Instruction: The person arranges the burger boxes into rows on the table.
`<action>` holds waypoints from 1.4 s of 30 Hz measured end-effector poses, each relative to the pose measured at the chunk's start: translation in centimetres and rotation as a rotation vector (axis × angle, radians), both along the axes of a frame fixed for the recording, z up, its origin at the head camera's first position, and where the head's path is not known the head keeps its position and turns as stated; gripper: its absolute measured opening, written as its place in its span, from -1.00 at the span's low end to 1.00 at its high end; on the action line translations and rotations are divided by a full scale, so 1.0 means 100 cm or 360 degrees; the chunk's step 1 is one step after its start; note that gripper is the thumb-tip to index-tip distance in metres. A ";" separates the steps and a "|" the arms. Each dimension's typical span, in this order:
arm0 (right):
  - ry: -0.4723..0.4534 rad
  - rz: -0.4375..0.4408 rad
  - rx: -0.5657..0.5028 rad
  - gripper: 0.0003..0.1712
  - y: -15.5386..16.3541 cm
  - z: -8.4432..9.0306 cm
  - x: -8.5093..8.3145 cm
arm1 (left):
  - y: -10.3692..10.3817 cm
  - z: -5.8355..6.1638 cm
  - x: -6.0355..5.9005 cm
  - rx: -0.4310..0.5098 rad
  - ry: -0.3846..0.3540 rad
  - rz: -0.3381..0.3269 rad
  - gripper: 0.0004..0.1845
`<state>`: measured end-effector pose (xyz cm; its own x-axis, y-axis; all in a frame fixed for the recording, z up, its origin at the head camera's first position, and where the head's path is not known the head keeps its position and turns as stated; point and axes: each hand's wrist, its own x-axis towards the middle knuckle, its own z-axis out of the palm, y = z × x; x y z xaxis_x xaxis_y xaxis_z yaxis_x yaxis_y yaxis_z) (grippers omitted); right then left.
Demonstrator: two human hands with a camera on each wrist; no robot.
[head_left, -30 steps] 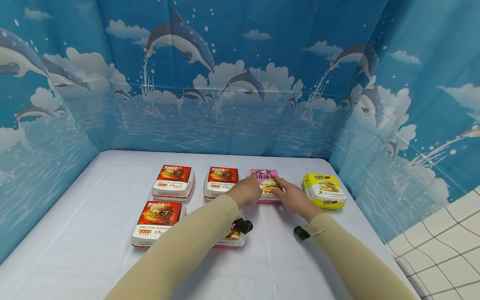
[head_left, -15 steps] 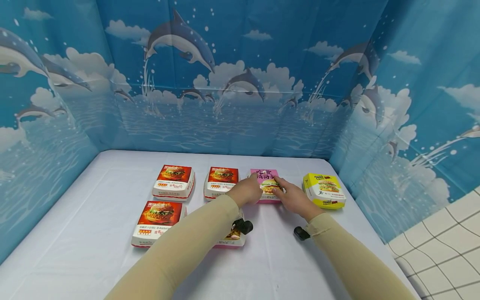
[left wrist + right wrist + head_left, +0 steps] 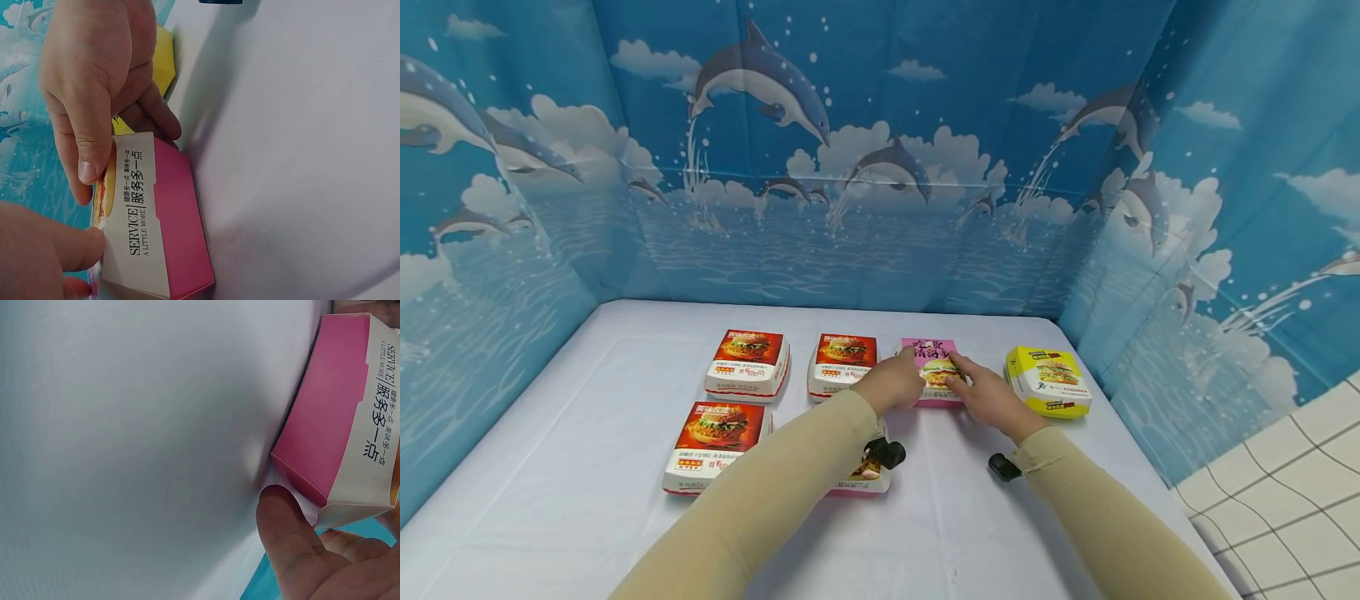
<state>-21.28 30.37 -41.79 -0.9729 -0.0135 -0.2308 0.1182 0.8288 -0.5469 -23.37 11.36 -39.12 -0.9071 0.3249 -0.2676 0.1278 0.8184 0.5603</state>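
Head view shows the white table [image 3: 587, 467] spread wide before me, walled on three sides by a blue dolphin-print curtain [image 3: 880, 167]. On it lie burger boxes in two rows. Far row, from my left: a red box [image 3: 748, 363], a second red box [image 3: 842, 363], the pink box [image 3: 928, 348] and a yellow box [image 3: 1048, 381] apart at the right end. Near row: a third red box [image 3: 717, 446], and another box [image 3: 863, 477] mostly hidden under my left forearm.

Both my hands are on the pink box, which sits flat on the table between the second red box and the yellow one. My left hand [image 3: 892, 383] curls against its left side, thumb on the lid. My right hand [image 3: 988, 397] holds the right side, fingers laid over the lid's top. Left wrist view shows my right thumb [image 3: 87, 140] pressed down on the lid edge above the white printed band; right wrist view shows the box's pink side wall [image 3: 322, 425] resting on the cloth, with my left thumb [image 3: 287, 534] just beside its corner
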 end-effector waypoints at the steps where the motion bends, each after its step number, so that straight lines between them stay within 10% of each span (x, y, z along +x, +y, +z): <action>1: 0.0004 0.0006 0.0005 -0.18 0.000 0.000 0.000 | 0.000 0.000 0.000 0.0002 0.0001 0.0000 -0.21; 42: 0.0031 0.0016 0.0004 -0.22 0.003 0.001 0.000 | -0.003 0.002 0.004 0.0041 0.0065 -0.0044 -0.31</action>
